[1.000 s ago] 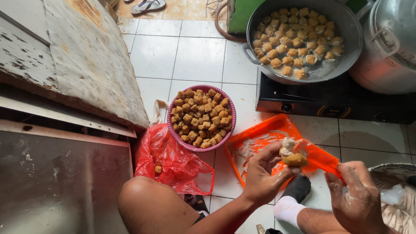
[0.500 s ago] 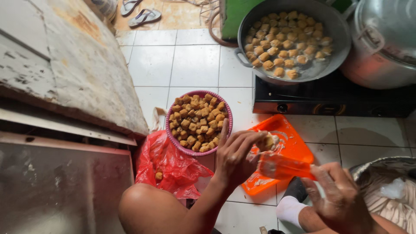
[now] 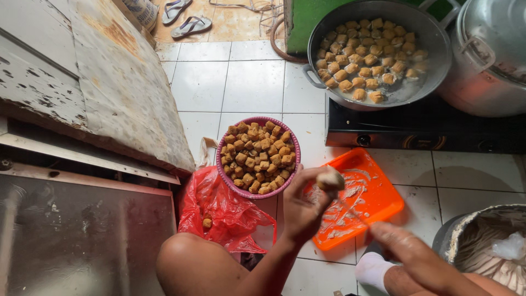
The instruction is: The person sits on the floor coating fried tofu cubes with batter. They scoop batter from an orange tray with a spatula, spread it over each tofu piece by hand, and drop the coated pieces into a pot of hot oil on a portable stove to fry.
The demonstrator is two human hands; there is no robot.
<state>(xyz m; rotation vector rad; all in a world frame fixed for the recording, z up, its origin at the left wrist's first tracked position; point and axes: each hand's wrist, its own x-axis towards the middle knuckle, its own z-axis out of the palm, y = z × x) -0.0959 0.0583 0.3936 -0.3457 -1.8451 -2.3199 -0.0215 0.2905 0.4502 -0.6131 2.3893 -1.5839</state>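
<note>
- Two risks showing: left hand (image 3: 304,211) is pinching a tofu piece (image 3: 330,179) loosely over the orange tray (image 3: 383,205); it could be slipping.
- Right hand (image 3: 408,249) is blurring, grip unclear; smeared fingers could be fumbling.
- Frying pan (image 3: 378,52) is sitting close, risking oil splashes.

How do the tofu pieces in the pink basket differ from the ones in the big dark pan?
The pieces in the pink basket are dry, darker brown and heaped in a mound; those in the dark pan are paler golden and spread in one layer in liquid. The basket stands on the tiled floor; the pan sits on a black stove. Both hold small, roughly cube-shaped pieces.
</note>
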